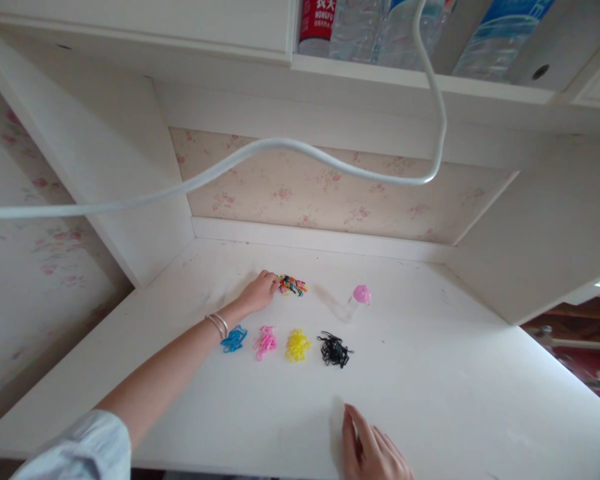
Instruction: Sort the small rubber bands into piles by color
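My left hand [265,291] reaches over the white desk, fingers curled together at the left edge of a mixed pile of small coloured rubber bands [293,285]. Whatever the fingertips pinch, if anything, is hidden. Under and beside that wrist lies a blue rubber band pile [235,339]. To its right follow a pink pile [265,342], a yellow pile [297,345] and a black pile [335,349] in a row. Near the desk's front edge, my right hand [375,447] rests with thumb and forefinger tips closed together and nothing visible between them.
A small clear tube with a pink cap [362,294] lies right of the mixed pile. A white cable [280,143] hangs across the view above the desk [455,400]. Water bottles [355,30] stand on the shelf overhead, and side panels border the desk.
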The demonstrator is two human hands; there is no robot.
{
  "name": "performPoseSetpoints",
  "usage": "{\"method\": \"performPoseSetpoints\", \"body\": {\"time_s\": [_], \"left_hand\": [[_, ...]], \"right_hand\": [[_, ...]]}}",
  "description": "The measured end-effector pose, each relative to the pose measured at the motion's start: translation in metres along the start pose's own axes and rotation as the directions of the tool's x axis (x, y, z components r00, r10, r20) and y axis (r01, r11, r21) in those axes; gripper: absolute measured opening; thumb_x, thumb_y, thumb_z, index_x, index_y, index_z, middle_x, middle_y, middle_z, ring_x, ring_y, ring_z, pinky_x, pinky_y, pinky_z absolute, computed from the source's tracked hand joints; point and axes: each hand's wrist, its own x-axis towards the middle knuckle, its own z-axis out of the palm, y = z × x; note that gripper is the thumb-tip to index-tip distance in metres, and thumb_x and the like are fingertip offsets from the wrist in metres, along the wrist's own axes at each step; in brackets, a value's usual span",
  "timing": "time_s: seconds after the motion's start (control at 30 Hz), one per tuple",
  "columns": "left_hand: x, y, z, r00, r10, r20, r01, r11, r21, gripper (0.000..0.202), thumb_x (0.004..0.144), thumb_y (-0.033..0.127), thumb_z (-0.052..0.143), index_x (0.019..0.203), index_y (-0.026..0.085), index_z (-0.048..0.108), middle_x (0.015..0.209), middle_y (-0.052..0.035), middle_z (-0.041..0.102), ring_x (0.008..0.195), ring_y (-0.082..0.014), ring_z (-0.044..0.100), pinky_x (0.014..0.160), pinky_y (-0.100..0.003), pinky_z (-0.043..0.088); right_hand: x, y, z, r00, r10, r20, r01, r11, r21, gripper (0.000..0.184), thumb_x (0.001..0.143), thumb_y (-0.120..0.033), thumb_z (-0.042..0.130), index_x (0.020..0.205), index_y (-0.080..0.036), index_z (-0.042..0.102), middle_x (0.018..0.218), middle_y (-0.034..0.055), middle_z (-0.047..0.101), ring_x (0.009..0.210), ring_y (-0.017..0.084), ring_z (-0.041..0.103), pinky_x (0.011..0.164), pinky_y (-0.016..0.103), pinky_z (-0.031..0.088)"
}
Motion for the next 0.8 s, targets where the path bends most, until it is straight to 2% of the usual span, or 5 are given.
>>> {"method": "performPoseSetpoints", "body": {"time_s": [0.17, 0.33, 0.5, 0.6, 0.8], "left_hand": [[-0.018, 0.003, -0.028, 0.992, -0.007, -0.129, -0.003, 0.997, -0.081, 0.024, 0.089, 0.034, 0.039, 0.096, 0.019, 0.057, 0.091, -0.0029, 0.066, 0.08, -0.0143, 0.06, 0.077, -0.026, 0.045], [-0.057, -0.001, -0.045, 0.983, -0.057, -0.172, 0.026, 0.983, -0.181, 0.027, 0.084, 0.036, 0.046, 0.103, 0.018, 0.054, 0.092, -0.0031, 0.067, 0.074, -0.0124, 0.062, 0.07, -0.024, 0.047], [-0.106, -0.011, -0.045, 0.983, -0.109, -0.149, 0.075, 0.973, -0.219, 0.029, 0.082, 0.039, 0.05, 0.102, 0.02, 0.054, 0.088, -0.001, 0.068, 0.061, -0.0102, 0.059, 0.058, -0.021, 0.046], [-0.129, -0.015, -0.042, 0.976, -0.165, -0.143, 0.139, 0.975, -0.173, 0.028, 0.08, 0.041, 0.053, 0.101, 0.021, 0.054, 0.086, 0.0004, 0.068, 0.059, -0.0106, 0.059, 0.057, -0.022, 0.044], [-0.146, -0.019, -0.04, 0.97, -0.157, -0.185, 0.165, 0.986, 0.024, 0.027, 0.081, 0.039, 0.054, 0.104, 0.025, 0.054, 0.086, 0.0027, 0.069, 0.065, -0.0126, 0.062, 0.06, -0.023, 0.043]], "right_hand": [[-0.001, -0.001, 0.0, 0.999, 0.031, -0.014, -0.031, 1.0, -0.002, 0.031, 0.091, -0.034, 0.044, 0.092, -0.02, 0.072, 0.07, 0.0025, 0.07, 0.057, 0.011, 0.063, 0.063, 0.021, 0.045], [-0.002, -0.001, 0.0, 0.999, 0.033, -0.011, -0.033, 0.999, 0.021, 0.031, 0.09, -0.035, 0.045, 0.092, -0.02, 0.072, 0.07, 0.0023, 0.07, 0.057, 0.011, 0.063, 0.063, 0.022, 0.044], [-0.004, -0.001, 0.0, 0.998, 0.056, 0.011, -0.056, 0.998, -0.013, 0.032, 0.09, -0.038, 0.045, 0.093, -0.022, 0.072, 0.066, 0.0014, 0.069, 0.056, 0.012, 0.062, 0.058, 0.022, 0.042], [-0.005, -0.002, 0.0, 0.997, 0.072, 0.018, -0.071, 0.997, -0.021, 0.034, 0.09, -0.039, 0.042, 0.095, -0.022, 0.072, 0.068, 0.0022, 0.069, 0.057, 0.012, 0.062, 0.057, 0.021, 0.041], [-0.007, -0.001, 0.003, 0.998, 0.056, 0.006, -0.056, 0.998, -0.02, 0.031, 0.089, -0.037, 0.045, 0.097, -0.022, 0.071, 0.065, 0.0016, 0.068, 0.057, 0.012, 0.061, 0.057, 0.022, 0.041]]}}
